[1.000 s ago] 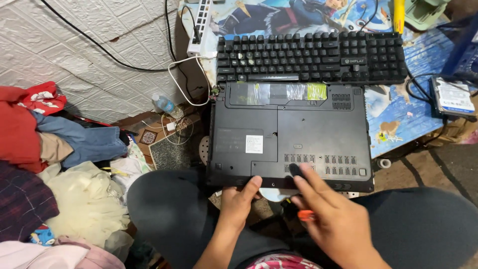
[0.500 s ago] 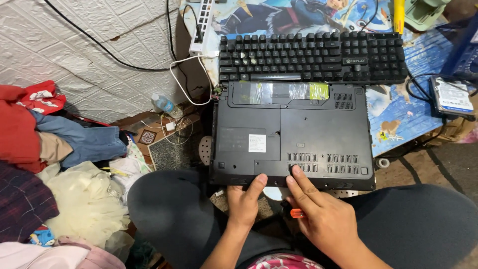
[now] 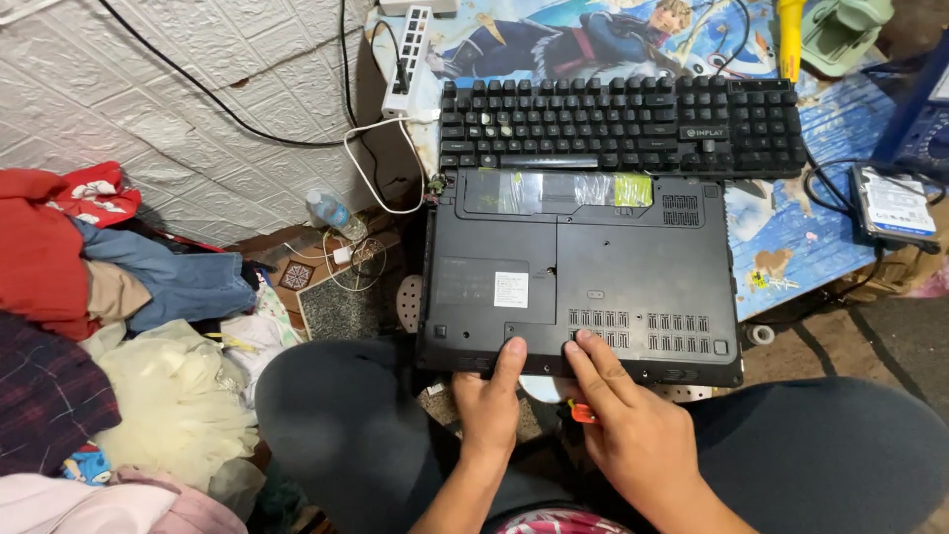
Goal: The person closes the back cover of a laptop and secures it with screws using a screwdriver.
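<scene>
Both hands now sit lower and nearer together on the front edge of the upturned black laptop (image 3: pixel 578 277) than a second ago; it looks as if the person is settling a hold on it. It lies underside up across the knees, its long axis running left to right, its rear edge touching the black keyboard (image 3: pixel 618 124). Left hand (image 3: pixel 489 410) presses its thumb on the base, fingers loose. Right hand (image 3: pixel 633 435) spreads fingers on the vents, an orange tool (image 3: pixel 581 412) tucked beneath.
</scene>
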